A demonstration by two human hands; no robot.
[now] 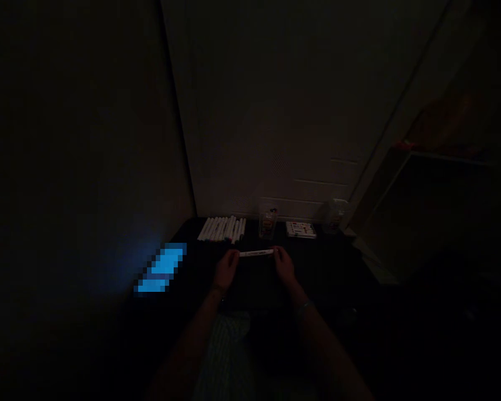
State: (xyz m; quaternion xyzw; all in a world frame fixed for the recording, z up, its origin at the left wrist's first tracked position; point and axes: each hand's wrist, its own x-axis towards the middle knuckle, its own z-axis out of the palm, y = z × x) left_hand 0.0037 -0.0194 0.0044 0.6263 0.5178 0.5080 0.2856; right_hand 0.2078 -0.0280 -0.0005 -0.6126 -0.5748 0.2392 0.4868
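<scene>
Dim room, black tabletop (325, 264) against a pale wall (275, 111), with a row of white cylindrical markers (221, 228) along its back edge. Left hand (226, 269) and right hand (284, 265) are both closed around opposite ends of one slim white printed marker (256, 253), held level over the table, near the row.

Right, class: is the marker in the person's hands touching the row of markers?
Apart: the head view shows dark tabletop between the held marker and the row.
</scene>
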